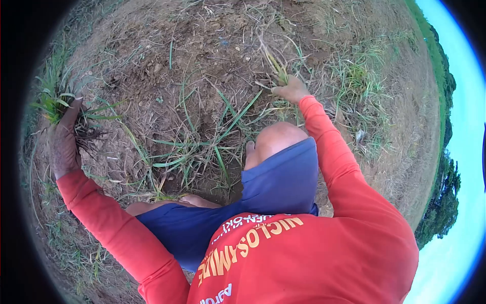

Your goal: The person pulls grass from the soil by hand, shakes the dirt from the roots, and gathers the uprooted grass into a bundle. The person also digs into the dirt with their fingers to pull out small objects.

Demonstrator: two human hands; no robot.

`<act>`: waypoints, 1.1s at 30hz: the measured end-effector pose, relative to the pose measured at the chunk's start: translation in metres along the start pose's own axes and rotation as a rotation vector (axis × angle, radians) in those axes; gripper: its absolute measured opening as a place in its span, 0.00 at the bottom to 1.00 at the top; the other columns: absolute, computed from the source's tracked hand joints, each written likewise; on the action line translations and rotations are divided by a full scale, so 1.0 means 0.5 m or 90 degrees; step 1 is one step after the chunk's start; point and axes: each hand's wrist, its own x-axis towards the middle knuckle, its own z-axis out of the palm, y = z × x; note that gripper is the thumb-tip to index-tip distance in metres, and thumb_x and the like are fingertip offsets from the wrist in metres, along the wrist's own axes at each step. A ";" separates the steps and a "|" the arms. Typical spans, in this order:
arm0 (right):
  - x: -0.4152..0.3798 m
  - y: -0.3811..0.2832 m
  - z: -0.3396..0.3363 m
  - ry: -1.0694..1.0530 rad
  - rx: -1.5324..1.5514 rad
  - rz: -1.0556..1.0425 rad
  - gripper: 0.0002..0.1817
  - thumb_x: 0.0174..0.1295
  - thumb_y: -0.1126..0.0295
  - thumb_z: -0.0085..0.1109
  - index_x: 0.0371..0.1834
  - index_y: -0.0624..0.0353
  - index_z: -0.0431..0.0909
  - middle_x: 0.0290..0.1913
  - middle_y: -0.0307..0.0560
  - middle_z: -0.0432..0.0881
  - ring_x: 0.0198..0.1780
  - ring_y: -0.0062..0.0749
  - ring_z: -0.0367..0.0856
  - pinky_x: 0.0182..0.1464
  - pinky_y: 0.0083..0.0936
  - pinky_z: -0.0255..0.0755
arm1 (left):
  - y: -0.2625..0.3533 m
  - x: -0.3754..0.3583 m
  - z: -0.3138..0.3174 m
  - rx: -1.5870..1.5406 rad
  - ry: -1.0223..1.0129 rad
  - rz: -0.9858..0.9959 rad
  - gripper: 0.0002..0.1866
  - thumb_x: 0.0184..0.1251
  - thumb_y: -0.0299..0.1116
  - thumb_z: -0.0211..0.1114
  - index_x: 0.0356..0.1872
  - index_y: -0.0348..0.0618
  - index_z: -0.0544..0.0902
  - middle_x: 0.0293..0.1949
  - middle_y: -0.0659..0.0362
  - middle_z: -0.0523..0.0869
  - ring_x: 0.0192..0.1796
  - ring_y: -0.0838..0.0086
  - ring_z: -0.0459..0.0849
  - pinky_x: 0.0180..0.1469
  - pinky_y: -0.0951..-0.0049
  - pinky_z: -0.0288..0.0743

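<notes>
My left hand [66, 137] is at the far left, its fingers closed round a clump of grass [53, 96] with green blades and dark roots hanging below. Out in front on the right, my right hand [292, 90] has its fingers closed on a thin tuft of yellowish grass [276, 66] whose dry ends point away from me. Between the two hands, long green blades [174, 157] lie and stand over the brown soil in front of my knees.
Dry soil [202, 40] with straw stretches ahead. Another patch of grass [357, 76] grows to the right of my right arm. My bent knee [278, 139] and blue shorts [281, 177] are close below. Trees [440, 197] stand at the far right edge.
</notes>
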 end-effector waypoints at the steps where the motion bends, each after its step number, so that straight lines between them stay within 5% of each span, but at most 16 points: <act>1: -0.018 0.011 0.034 -0.006 -0.126 0.021 0.31 0.52 0.48 0.76 0.47 0.67 0.85 0.48 0.64 0.88 0.48 0.54 0.88 0.53 0.41 0.81 | -0.007 0.008 -0.004 -0.008 0.006 -0.010 0.17 0.77 0.38 0.66 0.59 0.41 0.86 0.48 0.66 0.86 0.49 0.81 0.83 0.48 0.77 0.79; 2: -0.012 0.043 0.075 -0.067 -0.135 0.014 0.33 0.49 0.49 0.75 0.48 0.67 0.85 0.50 0.70 0.86 0.52 0.66 0.86 0.57 0.46 0.79 | -0.004 0.007 0.006 0.001 0.016 -0.013 0.16 0.76 0.38 0.66 0.58 0.41 0.86 0.47 0.66 0.86 0.48 0.82 0.83 0.48 0.78 0.79; 7: -0.090 -0.022 0.105 0.012 -0.209 0.039 0.16 0.57 0.69 0.62 0.46 0.65 0.88 0.47 0.68 0.88 0.51 0.60 0.89 0.55 0.48 0.82 | 0.008 -0.012 0.038 0.042 0.065 0.012 0.13 0.72 0.36 0.71 0.52 0.42 0.87 0.42 0.66 0.86 0.41 0.82 0.81 0.47 0.79 0.76; 10: -0.070 -0.002 0.144 0.060 -0.218 0.005 0.13 0.57 0.70 0.61 0.42 0.64 0.89 0.46 0.68 0.88 0.51 0.61 0.88 0.54 0.49 0.82 | 0.020 -0.028 0.040 0.023 0.042 -0.019 0.10 0.70 0.36 0.74 0.47 0.44 0.87 0.38 0.68 0.85 0.38 0.83 0.80 0.42 0.78 0.74; 17: -0.013 -0.001 0.136 -0.124 -0.171 0.085 0.15 0.59 0.68 0.62 0.43 0.65 0.90 0.48 0.66 0.88 0.53 0.58 0.88 0.54 0.44 0.81 | 0.021 -0.035 0.062 0.011 0.119 0.063 0.12 0.67 0.39 0.76 0.42 0.44 0.86 0.35 0.67 0.84 0.29 0.80 0.80 0.24 0.73 0.77; 22: -0.056 0.005 0.138 -0.017 -0.054 0.171 0.16 0.61 0.70 0.61 0.49 0.64 0.89 0.51 0.67 0.87 0.56 0.60 0.87 0.58 0.46 0.80 | 0.008 -0.022 0.052 0.011 0.091 0.108 0.10 0.67 0.38 0.76 0.38 0.45 0.87 0.32 0.68 0.83 0.33 0.82 0.79 0.34 0.75 0.73; 33: -0.078 0.010 0.149 0.016 -0.080 0.101 0.16 0.60 0.70 0.58 0.47 0.67 0.87 0.51 0.71 0.86 0.57 0.64 0.85 0.61 0.51 0.79 | 0.024 -0.048 0.045 0.047 0.126 0.106 0.12 0.65 0.38 0.77 0.40 0.41 0.89 0.36 0.65 0.86 0.37 0.80 0.81 0.42 0.73 0.73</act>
